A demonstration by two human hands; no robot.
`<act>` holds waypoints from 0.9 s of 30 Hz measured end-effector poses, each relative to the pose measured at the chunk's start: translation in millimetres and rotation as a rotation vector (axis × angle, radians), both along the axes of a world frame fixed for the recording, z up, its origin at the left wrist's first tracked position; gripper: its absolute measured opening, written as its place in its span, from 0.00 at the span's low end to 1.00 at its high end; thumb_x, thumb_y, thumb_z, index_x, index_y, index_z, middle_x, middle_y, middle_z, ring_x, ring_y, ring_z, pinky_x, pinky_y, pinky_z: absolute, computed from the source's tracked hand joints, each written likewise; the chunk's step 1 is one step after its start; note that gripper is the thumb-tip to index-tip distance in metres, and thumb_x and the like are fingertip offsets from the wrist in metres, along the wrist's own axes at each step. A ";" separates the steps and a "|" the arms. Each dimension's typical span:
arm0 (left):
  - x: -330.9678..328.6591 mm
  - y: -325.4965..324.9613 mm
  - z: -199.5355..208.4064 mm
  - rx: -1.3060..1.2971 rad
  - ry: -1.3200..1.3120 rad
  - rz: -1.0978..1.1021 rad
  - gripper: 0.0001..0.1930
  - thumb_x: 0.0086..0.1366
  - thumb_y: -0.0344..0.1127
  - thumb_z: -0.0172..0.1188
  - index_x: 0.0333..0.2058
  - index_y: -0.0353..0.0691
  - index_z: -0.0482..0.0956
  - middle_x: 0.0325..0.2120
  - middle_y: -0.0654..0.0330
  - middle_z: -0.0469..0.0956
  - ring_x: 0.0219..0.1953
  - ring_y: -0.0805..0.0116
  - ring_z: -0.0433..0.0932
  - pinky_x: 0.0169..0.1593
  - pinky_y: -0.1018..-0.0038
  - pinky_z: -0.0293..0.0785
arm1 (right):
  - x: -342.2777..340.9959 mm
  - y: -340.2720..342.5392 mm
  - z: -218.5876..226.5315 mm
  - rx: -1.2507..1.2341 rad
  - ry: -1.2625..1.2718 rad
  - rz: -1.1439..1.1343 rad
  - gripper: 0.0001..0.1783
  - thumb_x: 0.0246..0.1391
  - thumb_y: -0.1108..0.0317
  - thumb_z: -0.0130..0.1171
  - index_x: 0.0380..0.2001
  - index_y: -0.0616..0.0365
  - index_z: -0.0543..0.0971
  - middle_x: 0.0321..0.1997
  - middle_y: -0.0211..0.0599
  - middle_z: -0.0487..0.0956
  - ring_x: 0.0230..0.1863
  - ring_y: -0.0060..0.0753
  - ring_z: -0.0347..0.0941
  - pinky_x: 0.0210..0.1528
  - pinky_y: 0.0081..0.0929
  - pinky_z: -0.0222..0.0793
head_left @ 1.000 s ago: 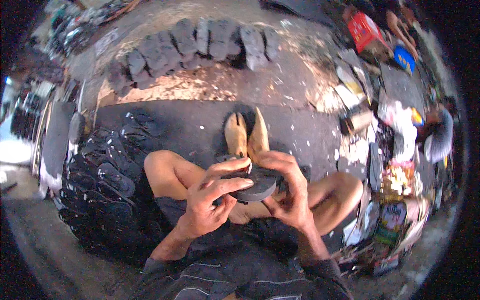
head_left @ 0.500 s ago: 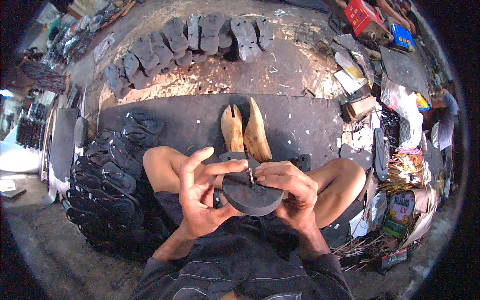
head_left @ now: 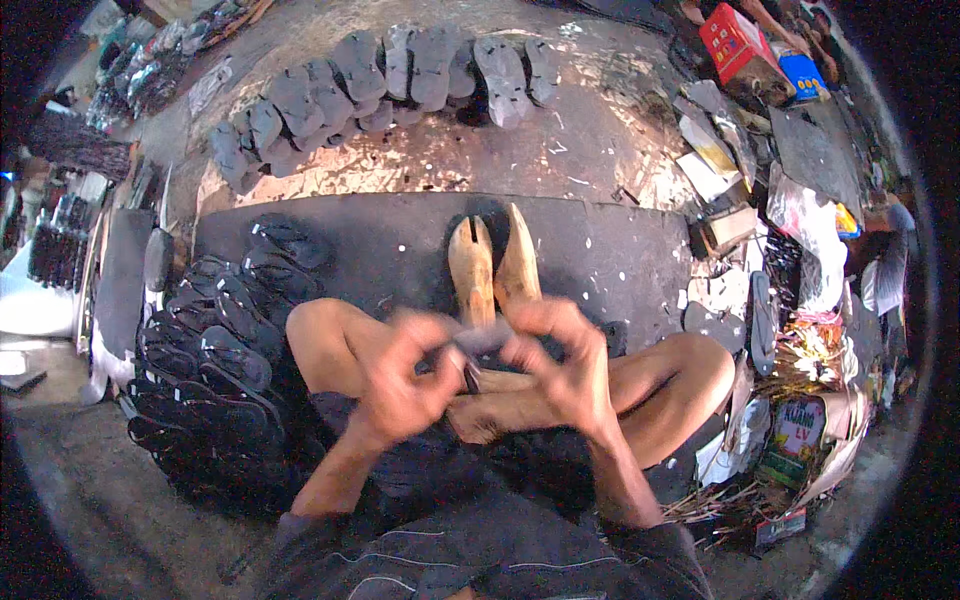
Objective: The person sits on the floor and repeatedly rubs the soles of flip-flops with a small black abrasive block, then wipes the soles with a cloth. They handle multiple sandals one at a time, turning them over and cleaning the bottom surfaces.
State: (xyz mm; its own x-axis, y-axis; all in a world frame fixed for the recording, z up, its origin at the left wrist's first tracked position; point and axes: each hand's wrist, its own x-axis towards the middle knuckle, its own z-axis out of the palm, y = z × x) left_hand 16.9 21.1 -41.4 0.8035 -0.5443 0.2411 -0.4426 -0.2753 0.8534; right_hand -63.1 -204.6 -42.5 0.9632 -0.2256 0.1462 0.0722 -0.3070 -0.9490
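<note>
Between my two hands is a dark sandal, smeared by motion and turned so that little of its sole shows. My left hand closes on its left side, thumb and fingers pinched near a dark strap-like piece. My right hand grips the other side with curled, blurred fingers. Just beyond the hands, two wooden shoe lasts lie side by side on a dark mat, toes pointing away from me. My crossed legs are beneath the hands.
A heap of black sandals lies by my left knee. Several grey soles stand in a curved row at the far side. On the right are scraps, a plastic bag, a red box and a blue box. Another person is at far right.
The sandal has turned from its broad end facing me to a narrow, blurred view, slightly farther away. My left fingers, previously spread, have closed in; both hands have shifted with the sandal.
</note>
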 end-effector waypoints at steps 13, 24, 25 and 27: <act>108.8 5.7 -18.8 -1.333 0.846 -0.011 0.29 0.76 0.35 0.63 0.71 0.55 0.64 0.68 0.53 0.70 0.72 0.48 0.68 0.70 0.27 0.67 | 30.1 -27.1 -118.8 0.242 0.132 -0.453 0.39 0.61 0.71 0.60 0.74 0.68 0.64 0.75 0.48 0.69 0.75 0.43 0.64 0.76 0.38 0.60; 87.7 -3.0 -5.4 -1.016 0.261 0.118 0.29 0.77 0.35 0.62 0.71 0.51 0.61 0.68 0.50 0.70 0.71 0.45 0.70 0.68 0.32 0.71 | -50.0 14.7 12.8 0.937 0.403 -0.135 0.32 0.63 0.56 0.69 0.58 0.74 0.78 0.47 0.54 0.87 0.42 0.42 0.88 0.45 0.31 0.86; 80.3 -9.4 -1.8 -0.993 0.407 0.048 0.28 0.77 0.36 0.62 0.70 0.49 0.63 0.66 0.49 0.72 0.71 0.45 0.70 0.67 0.32 0.73 | -48.1 17.8 15.7 0.722 0.287 -0.086 0.30 0.60 0.62 0.71 0.60 0.71 0.79 0.53 0.49 0.86 0.50 0.41 0.85 0.56 0.34 0.81; 72.3 -19.6 -1.4 -0.905 0.635 0.048 0.26 0.78 0.47 0.59 0.69 0.50 0.65 0.63 0.50 0.74 0.69 0.45 0.71 0.66 0.32 0.74 | -44.4 20.1 23.5 0.402 0.085 -0.024 0.31 0.57 0.70 0.73 0.63 0.68 0.79 0.60 0.47 0.84 0.61 0.43 0.82 0.67 0.39 0.75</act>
State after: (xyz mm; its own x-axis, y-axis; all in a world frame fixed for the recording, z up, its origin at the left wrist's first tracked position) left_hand 89.2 1.5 -42.8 0.9376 -0.3404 0.0707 0.1420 0.5604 0.8160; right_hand -107.5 -184.5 -19.0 0.9619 -0.2706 -0.0385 -0.0147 0.0892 -0.9959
